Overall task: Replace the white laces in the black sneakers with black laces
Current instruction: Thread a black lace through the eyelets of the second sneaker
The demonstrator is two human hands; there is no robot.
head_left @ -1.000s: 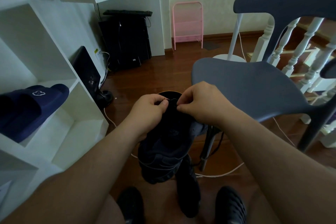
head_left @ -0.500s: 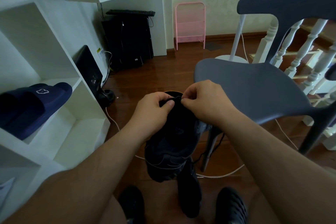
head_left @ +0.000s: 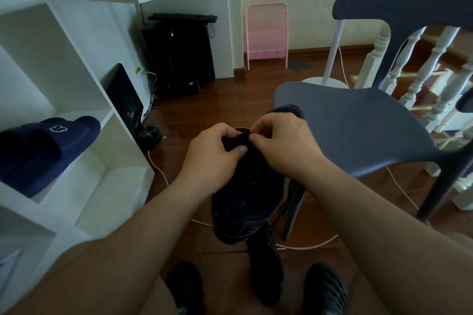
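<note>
Together, both curled hands point(head_left: 256, 146) pinch the black sneaker's point(head_left: 245, 186) top edge.

Wooden floor point(head_left: 230, 100) under grey chair point(head_left: 358, 120)

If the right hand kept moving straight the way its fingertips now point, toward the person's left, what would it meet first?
Most likely the left hand. The right hand pinches at the top of the black sneaker, fingertips aimed across it at the left hand's fingers, which grip the same spot. Depth between them is unclear.
</note>
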